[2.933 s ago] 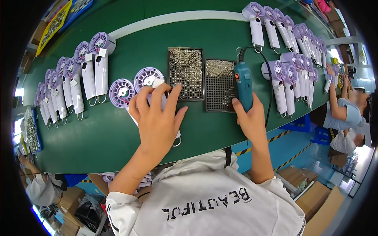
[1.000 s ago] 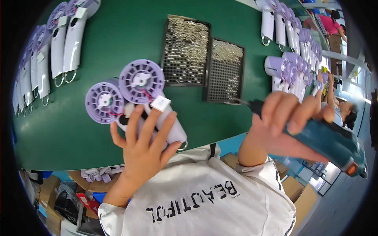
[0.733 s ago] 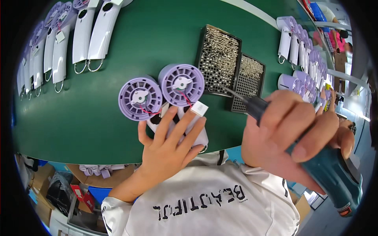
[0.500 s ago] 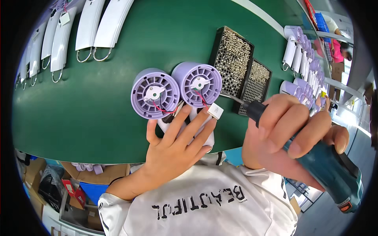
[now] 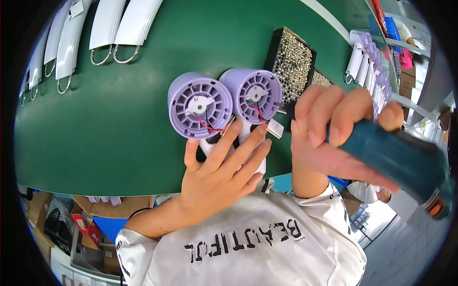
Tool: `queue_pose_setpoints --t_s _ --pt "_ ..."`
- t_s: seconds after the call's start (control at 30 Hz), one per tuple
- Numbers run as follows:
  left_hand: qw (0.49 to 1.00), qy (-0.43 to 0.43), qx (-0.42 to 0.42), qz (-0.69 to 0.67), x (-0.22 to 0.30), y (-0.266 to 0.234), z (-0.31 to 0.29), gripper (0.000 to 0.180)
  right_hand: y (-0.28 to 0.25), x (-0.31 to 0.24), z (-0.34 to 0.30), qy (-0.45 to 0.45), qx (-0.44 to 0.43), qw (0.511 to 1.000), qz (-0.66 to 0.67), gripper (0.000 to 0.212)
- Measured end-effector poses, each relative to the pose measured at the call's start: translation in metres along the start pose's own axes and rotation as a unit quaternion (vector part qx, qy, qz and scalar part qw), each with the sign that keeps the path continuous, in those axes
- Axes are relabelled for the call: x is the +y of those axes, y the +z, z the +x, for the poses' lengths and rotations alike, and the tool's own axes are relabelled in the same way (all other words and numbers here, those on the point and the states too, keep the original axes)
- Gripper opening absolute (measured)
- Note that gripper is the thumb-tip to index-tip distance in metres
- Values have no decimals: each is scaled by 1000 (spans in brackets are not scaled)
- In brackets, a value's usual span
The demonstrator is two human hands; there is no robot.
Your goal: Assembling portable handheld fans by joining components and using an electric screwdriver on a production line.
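Several white handles with metal loops (image 5: 126,28) lie at the upper left of the green table (image 5: 86,143), running off at the edge of what I can see. Below the table on that side stand an open cardboard box (image 5: 114,208) and a blue bin (image 5: 109,228).

Further right, near the table's front edge, two fans lie side by side, their round grilles facing up toward the worker. On the left fan (image 5: 200,107), red and black wires run from the hub toward the handle. The left hand (image 5: 212,183) is spread across the white handles of both, fingers splayed and resting on them rather than clasped around anything. Beside it, the right fan (image 5: 253,95) has a small white square piece (image 5: 275,128) at its lower rim.

Just behind sits a black tray (image 5: 273,52) heaped with small metal pieces (image 5: 293,57). The right hand (image 5: 341,126) has its fingers wrapped firmly about a teal power screwdriver (image 5: 396,155), whose bit points left at the right fan's rim; whether it touches, I can't tell. Past that hand, more purple-headed fans (image 5: 362,66) line the table's far right, and a person in white (image 5: 365,191) shows beyond the table.
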State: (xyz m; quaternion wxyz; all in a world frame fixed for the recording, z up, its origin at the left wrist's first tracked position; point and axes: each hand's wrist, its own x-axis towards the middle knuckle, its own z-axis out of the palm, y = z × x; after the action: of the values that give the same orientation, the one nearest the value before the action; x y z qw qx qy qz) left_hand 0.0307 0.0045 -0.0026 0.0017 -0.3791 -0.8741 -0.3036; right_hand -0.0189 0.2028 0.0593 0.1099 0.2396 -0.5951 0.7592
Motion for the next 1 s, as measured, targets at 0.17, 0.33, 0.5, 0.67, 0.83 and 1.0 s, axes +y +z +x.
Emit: queue_pose_setpoints --t_s 0.17,0.33,0.5,0.67,0.83,1.0 --pt "1000 -15 8 -21 3 -1 0 40 -1 1 1 -4 2 1000 19 77" --pt "999 -26 -7 -28 5 -3 -1 39 4 0 -9 -12 -3 1000 -4 78" --pt "1000 -11 -22 -3 3 -2 -3 45 10 -32 -7 -54 88 995 -5 71" --pt "999 11 -27 44 3 -8 0 48 -29 -78 -47 -119 171 976 -67 73" --pt "997 0 -41 63 7 -6 0 44 -53 -60 -112 -131 246 959 -38 83" --pt "995 35 -61 77 3 -7 -1 52 -54 -52 -118 -160 272 949 -19 84"
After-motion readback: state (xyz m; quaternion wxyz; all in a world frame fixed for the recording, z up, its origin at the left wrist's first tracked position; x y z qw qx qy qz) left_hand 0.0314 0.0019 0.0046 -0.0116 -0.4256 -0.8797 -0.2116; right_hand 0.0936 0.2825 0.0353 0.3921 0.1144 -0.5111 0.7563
